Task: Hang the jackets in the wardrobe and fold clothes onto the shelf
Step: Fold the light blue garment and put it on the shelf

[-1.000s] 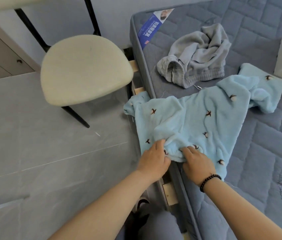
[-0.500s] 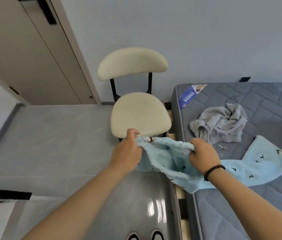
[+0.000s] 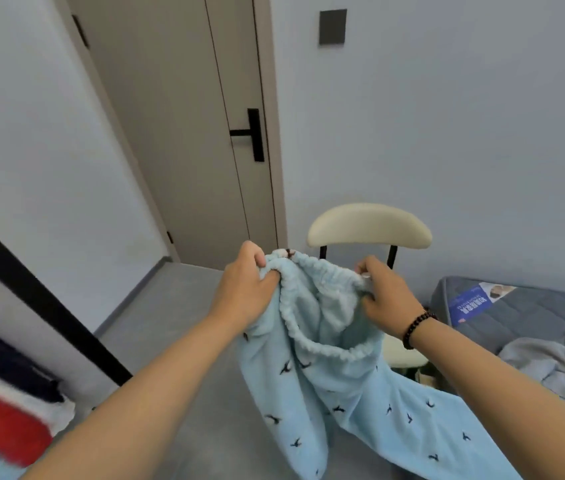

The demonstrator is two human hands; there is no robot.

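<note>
Light blue fleece trousers (image 3: 336, 393) with small dark bird marks hang in the air in front of me, held by their elastic waistband. My left hand (image 3: 244, 289) grips the waistband's left end and my right hand (image 3: 383, 294) pinches its right end, so the waist opening gapes between them. The legs drop down and trail to the lower right. A grey crumpled garment (image 3: 558, 368) lies on the mattress at the right.
A cream chair (image 3: 369, 226) stands straight behind the trousers. The grey quilted mattress (image 3: 551, 306) is at the right. A closed door (image 3: 204, 133) with a black handle is ahead. Folded red, white and dark clothes (image 3: 7, 410) sit at the lower left beside a black frame.
Both hands have lifted the blue trousers off the mattress and up to chest height. My view has swung up from the bed and floor to the door and wall.
</note>
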